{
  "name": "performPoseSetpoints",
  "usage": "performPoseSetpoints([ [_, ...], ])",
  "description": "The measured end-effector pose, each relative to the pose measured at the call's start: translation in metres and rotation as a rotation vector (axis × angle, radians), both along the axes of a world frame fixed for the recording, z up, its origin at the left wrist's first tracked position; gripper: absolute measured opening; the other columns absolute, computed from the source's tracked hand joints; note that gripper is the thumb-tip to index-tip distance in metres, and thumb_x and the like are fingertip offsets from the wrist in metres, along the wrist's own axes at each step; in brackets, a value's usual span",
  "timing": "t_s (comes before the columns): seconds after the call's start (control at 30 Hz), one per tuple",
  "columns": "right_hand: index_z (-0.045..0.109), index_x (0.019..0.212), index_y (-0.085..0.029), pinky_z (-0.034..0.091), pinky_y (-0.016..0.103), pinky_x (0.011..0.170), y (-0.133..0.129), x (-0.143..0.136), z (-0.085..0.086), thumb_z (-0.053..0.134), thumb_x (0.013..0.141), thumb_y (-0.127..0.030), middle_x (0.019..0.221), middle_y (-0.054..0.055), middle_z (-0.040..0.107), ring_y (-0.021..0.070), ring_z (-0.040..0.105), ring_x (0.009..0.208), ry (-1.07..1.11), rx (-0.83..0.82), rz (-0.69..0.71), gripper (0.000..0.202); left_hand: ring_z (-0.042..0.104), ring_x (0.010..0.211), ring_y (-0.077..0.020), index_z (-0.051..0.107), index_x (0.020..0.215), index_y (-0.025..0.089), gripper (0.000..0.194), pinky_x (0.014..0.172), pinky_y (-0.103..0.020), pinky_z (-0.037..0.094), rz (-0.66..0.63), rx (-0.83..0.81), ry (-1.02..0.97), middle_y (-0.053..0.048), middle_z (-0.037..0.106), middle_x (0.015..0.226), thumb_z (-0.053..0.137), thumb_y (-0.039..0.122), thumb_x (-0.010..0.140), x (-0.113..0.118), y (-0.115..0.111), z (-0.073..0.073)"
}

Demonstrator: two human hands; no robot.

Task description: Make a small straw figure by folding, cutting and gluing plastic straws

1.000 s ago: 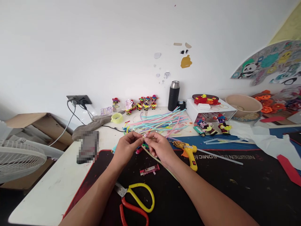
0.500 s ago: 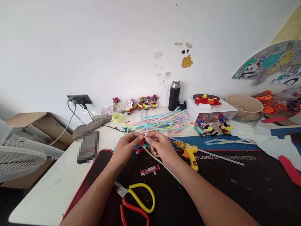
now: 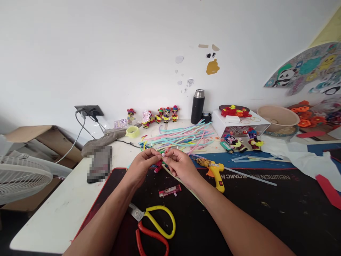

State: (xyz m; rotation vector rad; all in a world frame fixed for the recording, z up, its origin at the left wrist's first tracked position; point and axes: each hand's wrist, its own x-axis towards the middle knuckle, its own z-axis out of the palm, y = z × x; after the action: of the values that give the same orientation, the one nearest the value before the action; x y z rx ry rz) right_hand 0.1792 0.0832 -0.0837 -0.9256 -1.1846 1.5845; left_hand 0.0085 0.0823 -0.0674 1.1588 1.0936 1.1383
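Observation:
My left hand (image 3: 142, 165) and my right hand (image 3: 181, 165) meet above the mat's far edge, thumbs and forefingers pinched. Between the fingertips sits a small pale pinkish piece (image 3: 163, 155), too tiny to name. A dark pink fuzzy object (image 3: 157, 167) shows partly behind the hands. Under my right hand a pale yellow pipe cleaner (image 3: 172, 174) runs down across the mat. Nearer me lie a pinkish-red lighter (image 3: 169, 191) and scissors (image 3: 156, 232) with one yellow and one red handle. Right of my hands rests a yellow hot glue gun (image 3: 218, 177) with a long glue stick in it.
Pastel pipe cleaners (image 3: 181, 137) are heaped beyond my hands. Several small figures (image 3: 167, 115) stand along the wall, left of a black thermos (image 3: 197, 106). A white box (image 3: 239, 124) and a beige basin (image 3: 277, 117) are at the right, a fan (image 3: 23, 177) at the left.
My fingertips have shifted slightly around the small piece, which shows more plainly now. Both hands stay in nearly the same place, and the view has tilted a little.

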Motion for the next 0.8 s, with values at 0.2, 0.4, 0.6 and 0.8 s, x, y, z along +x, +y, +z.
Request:
performPoseSetpoints([
  [0.2, 0.058, 0.081, -0.023, 0.029, 0.02, 0.037, -0.001, -0.0001, 0.001, 0.076, 0.076, -0.047, 0.049, -0.011, 0.048, 0.0069, 0.036, 0.037, -0.005, -0.002, 0.003, 0.031, 0.055, 0.071, -0.0165, 0.071, 0.073, 0.02, 0.024, 0.067, -0.03, 0.043, 0.002, -0.022, 0.013, -0.002, 0.066, 0.074, 0.086, 0.038, 0.072, 0.0014, -0.0003, 0.002],
  [0.4, 0.058, 0.082, -0.023, 0.029, 0.02, 0.037, -0.0012, -0.0001, 0.0, 0.079, 0.075, -0.047, 0.05, -0.011, 0.048, 0.007, 0.036, 0.037, -0.022, -0.024, -0.006, 0.033, 0.058, 0.07, -0.0177, 0.07, 0.073, 0.02, 0.027, 0.066, -0.03, 0.044, 0.028, 0.033, 0.075, -0.003, 0.068, 0.074, 0.086, 0.041, 0.07, 0.0036, -0.0014, 0.0036],
  [0.6, 0.058, 0.082, -0.023, 0.025, 0.019, 0.036, 0.0001, 0.0006, -0.0027, 0.081, 0.072, -0.049, 0.05, -0.011, 0.048, 0.0061, 0.034, 0.036, -0.004, -0.103, -0.043, 0.037, 0.06, 0.072, -0.0181, 0.073, 0.079, 0.02, 0.029, 0.068, -0.029, 0.045, 0.041, 0.126, 0.215, -0.003, 0.071, 0.077, 0.082, 0.047, 0.076, 0.0037, -0.0019, -0.001],
  [0.8, 0.059, 0.081, -0.022, 0.024, 0.019, 0.035, 0.0008, -0.0001, -0.0051, 0.083, 0.069, -0.048, 0.05, -0.011, 0.049, 0.0054, 0.032, 0.035, -0.005, -0.129, -0.06, 0.037, 0.06, 0.076, -0.0194, 0.074, 0.082, 0.02, 0.025, 0.07, -0.029, 0.045, 0.059, 0.216, 0.436, -0.003, 0.073, 0.08, 0.071, 0.045, 0.087, 0.0035, -0.0043, -0.0028],
])
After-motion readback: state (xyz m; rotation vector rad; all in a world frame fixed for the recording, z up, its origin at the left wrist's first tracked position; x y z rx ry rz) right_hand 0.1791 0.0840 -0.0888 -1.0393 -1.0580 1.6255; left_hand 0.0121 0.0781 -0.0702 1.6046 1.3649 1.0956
